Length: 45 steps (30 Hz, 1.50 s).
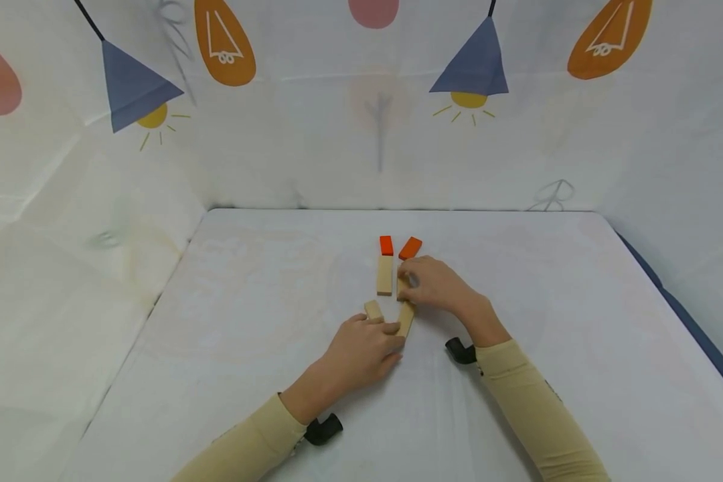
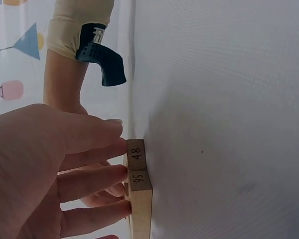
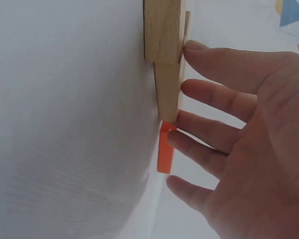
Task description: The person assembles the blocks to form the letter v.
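Observation:
In the head view several small wooden blocks lie on a white table, two columns side by side. My left hand (image 1: pixel 361 353) rests at the near end, partly covering a short wooden block (image 1: pixel 373 310) and a slanted wooden block (image 1: pixel 406 318). Its extended fingertips (image 2: pixel 118 173) touch wooden blocks whose ends (image 2: pixel 136 154) bear printed numbers. My right hand (image 1: pixel 438 284) touches the upper-right wooden block (image 3: pixel 167 92) with spread, fairly straight fingers, hiding part of it. Beyond it lies a tilted orange block (image 1: pixel 410 248). Left of that hand stand a wooden block (image 1: pixel 384 275) and a red-orange block (image 1: pixel 386 245).
The white table (image 1: pixel 265 268) spreads around the blocks. A white backdrop (image 1: pixel 313 147) with printed lamps rises behind its far edge. Black wrist mounts (image 1: pixel 323 429) sit at both sleeves, close above the table.

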Each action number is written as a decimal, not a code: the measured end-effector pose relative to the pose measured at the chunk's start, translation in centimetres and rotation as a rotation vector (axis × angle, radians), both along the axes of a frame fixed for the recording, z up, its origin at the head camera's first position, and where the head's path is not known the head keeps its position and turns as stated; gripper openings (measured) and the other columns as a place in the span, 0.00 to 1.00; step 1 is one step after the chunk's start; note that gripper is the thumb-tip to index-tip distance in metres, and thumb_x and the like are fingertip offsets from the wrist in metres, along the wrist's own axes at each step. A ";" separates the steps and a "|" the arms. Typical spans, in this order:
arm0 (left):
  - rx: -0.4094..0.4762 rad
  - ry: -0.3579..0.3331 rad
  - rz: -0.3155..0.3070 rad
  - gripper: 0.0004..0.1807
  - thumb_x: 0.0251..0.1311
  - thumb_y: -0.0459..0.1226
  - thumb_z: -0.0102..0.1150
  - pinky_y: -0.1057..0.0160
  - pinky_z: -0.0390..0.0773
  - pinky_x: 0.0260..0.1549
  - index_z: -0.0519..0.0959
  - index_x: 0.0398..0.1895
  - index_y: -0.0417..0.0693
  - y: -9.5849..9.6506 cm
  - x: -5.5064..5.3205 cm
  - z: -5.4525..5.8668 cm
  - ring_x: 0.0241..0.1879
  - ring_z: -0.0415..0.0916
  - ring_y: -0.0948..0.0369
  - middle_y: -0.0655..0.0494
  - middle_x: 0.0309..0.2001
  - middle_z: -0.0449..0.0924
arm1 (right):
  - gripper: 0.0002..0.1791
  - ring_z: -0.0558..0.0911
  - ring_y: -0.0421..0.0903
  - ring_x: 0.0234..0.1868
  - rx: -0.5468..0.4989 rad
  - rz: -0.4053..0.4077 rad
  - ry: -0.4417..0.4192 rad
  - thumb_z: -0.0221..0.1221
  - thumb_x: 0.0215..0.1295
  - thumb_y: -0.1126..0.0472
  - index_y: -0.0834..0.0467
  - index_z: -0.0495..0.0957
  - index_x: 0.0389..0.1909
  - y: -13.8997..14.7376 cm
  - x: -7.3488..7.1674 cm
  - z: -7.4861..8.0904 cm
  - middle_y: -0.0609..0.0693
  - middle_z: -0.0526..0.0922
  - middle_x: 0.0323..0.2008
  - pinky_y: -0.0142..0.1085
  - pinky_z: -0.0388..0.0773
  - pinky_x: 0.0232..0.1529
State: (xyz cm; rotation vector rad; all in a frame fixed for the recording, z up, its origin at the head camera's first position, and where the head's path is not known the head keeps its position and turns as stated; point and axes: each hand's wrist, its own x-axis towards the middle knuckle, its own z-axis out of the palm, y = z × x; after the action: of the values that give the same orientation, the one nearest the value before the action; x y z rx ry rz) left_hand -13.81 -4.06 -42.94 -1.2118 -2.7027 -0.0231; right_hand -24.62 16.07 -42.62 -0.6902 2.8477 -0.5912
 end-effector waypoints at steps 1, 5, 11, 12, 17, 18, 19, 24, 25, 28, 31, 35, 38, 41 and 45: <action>0.000 0.000 -0.001 0.11 0.63 0.51 0.62 0.59 0.79 0.48 0.86 0.46 0.65 0.0 0.0 0.0 0.51 0.83 0.64 0.64 0.56 0.84 | 0.20 0.79 0.48 0.51 0.001 -0.002 -0.003 0.68 0.59 0.51 0.55 0.81 0.50 0.0 0.0 0.0 0.48 0.84 0.49 0.47 0.75 0.55; -0.005 -0.007 -0.003 0.11 0.63 0.51 0.62 0.59 0.80 0.48 0.86 0.47 0.66 0.0 0.0 0.1 0.52 0.83 0.65 0.64 0.56 0.84 | 0.20 0.79 0.47 0.46 0.010 -0.010 -0.009 0.68 0.58 0.51 0.55 0.81 0.49 -0.2 -0.2 0.1 0.47 0.85 0.46 0.45 0.76 0.51; -0.001 -0.017 -0.003 0.11 0.64 0.51 0.61 0.60 0.80 0.48 0.85 0.47 0.65 0.1 -0.1 0.0 0.51 0.83 0.64 0.64 0.57 0.83 | 0.20 0.79 0.50 0.51 0.036 0.003 0.012 0.67 0.58 0.50 0.54 0.81 0.49 -0.1 -0.1 0.2 0.46 0.85 0.46 0.48 0.75 0.55; -0.001 -0.018 -0.002 0.11 0.64 0.51 0.61 0.59 0.80 0.49 0.85 0.47 0.65 0.1 -0.2 0.0 0.51 0.83 0.64 0.64 0.57 0.83 | 0.21 0.79 0.50 0.52 0.037 0.007 0.013 0.68 0.57 0.50 0.54 0.80 0.50 -0.1 -0.1 0.2 0.46 0.85 0.47 0.48 0.74 0.56; -0.003 -0.015 -0.002 0.11 0.64 0.51 0.61 0.59 0.81 0.49 0.86 0.47 0.65 0.1 -0.3 -0.1 0.51 0.83 0.64 0.63 0.57 0.83 | 0.22 0.78 0.49 0.52 0.045 0.012 0.014 0.68 0.56 0.49 0.53 0.80 0.50 -0.1 -0.1 0.2 0.46 0.84 0.48 0.47 0.74 0.56; -0.002 -0.014 -0.003 0.11 0.64 0.51 0.61 0.60 0.81 0.49 0.86 0.47 0.65 0.1 -0.3 -0.1 0.51 0.84 0.65 0.63 0.57 0.83 | 0.22 0.78 0.49 0.51 0.049 0.008 0.015 0.69 0.56 0.49 0.53 0.80 0.50 -0.2 -0.1 0.2 0.45 0.84 0.47 0.47 0.74 0.55; -0.002 -0.014 -0.003 0.11 0.64 0.51 0.61 0.60 0.81 0.49 0.86 0.47 0.65 0.1 -0.3 0.0 0.51 0.84 0.65 0.63 0.57 0.83 | 0.22 0.78 0.49 0.51 0.055 0.005 0.017 0.68 0.56 0.49 0.53 0.80 0.50 -0.2 -0.1 0.2 0.45 0.84 0.47 0.47 0.75 0.55; 0.002 -0.022 -0.003 0.11 0.64 0.50 0.61 0.61 0.81 0.48 0.86 0.47 0.65 0.1 -0.4 -0.1 0.50 0.84 0.65 0.63 0.56 0.84 | 0.21 0.77 0.49 0.51 0.089 0.003 0.044 0.66 0.56 0.48 0.53 0.80 0.48 -0.5 -0.2 0.3 0.46 0.84 0.47 0.47 0.74 0.55; 0.002 -0.020 -0.004 0.11 0.64 0.50 0.61 0.61 0.81 0.47 0.86 0.46 0.65 0.1 -0.4 -0.1 0.50 0.84 0.65 0.63 0.56 0.84 | 0.20 0.77 0.49 0.51 0.092 0.004 0.049 0.66 0.55 0.48 0.53 0.80 0.47 -0.6 -0.1 0.4 0.46 0.83 0.47 0.47 0.74 0.55; 0.007 -0.012 -0.008 0.10 0.64 0.50 0.61 0.62 0.81 0.47 0.86 0.46 0.65 0.0 -0.4 -0.2 0.49 0.84 0.65 0.64 0.56 0.84 | 0.20 0.77 0.49 0.50 0.103 0.006 0.064 0.65 0.55 0.49 0.53 0.79 0.46 -0.7 -0.1 0.5 0.47 0.83 0.47 0.47 0.73 0.55; 0.006 -0.006 -0.009 0.10 0.64 0.50 0.61 0.61 0.81 0.47 0.86 0.46 0.65 0.0 -0.4 -0.1 0.49 0.84 0.65 0.64 0.56 0.84 | 0.19 0.76 0.49 0.47 0.117 0.011 0.085 0.65 0.54 0.49 0.53 0.80 0.45 -0.8 0.0 0.6 0.46 0.83 0.45 0.47 0.73 0.53; 0.003 -0.007 -0.008 0.10 0.65 0.50 0.61 0.61 0.81 0.47 0.86 0.45 0.65 0.0 -0.4 -0.1 0.49 0.84 0.65 0.64 0.56 0.84 | 0.19 0.75 0.48 0.44 0.138 0.008 0.108 0.64 0.53 0.49 0.53 0.80 0.43 -0.8 0.0 0.6 0.45 0.83 0.43 0.46 0.72 0.51; 0.004 -0.004 -0.010 0.10 0.64 0.50 0.61 0.62 0.81 0.46 0.86 0.45 0.66 0.1 -0.4 -0.2 0.49 0.84 0.65 0.64 0.56 0.84 | 0.18 0.75 0.47 0.44 0.151 -0.003 0.115 0.64 0.53 0.48 0.53 0.80 0.43 -0.9 0.0 0.6 0.45 0.83 0.43 0.47 0.72 0.51; 0.007 -0.003 -0.011 0.10 0.64 0.50 0.61 0.62 0.81 0.46 0.86 0.44 0.66 0.1 -0.4 -0.2 0.49 0.84 0.65 0.64 0.56 0.84 | 0.18 0.75 0.48 0.44 0.162 -0.014 0.117 0.64 0.53 0.47 0.52 0.80 0.42 -1.0 -0.1 0.5 0.45 0.83 0.42 0.47 0.72 0.52; 0.013 0.003 -0.011 0.10 0.64 0.50 0.61 0.62 0.82 0.45 0.86 0.45 0.66 0.0 -0.4 -0.2 0.48 0.84 0.66 0.64 0.55 0.84 | 0.18 0.76 0.48 0.46 0.166 -0.023 0.119 0.63 0.53 0.47 0.52 0.81 0.42 -1.2 -0.1 0.4 0.45 0.84 0.42 0.49 0.71 0.55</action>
State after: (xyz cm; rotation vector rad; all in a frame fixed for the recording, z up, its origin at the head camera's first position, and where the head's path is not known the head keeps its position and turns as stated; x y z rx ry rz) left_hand -14.18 -4.01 -43.15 -1.2223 -2.6892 -0.0407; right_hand -24.76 14.85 -42.21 -0.6864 2.9738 -0.3215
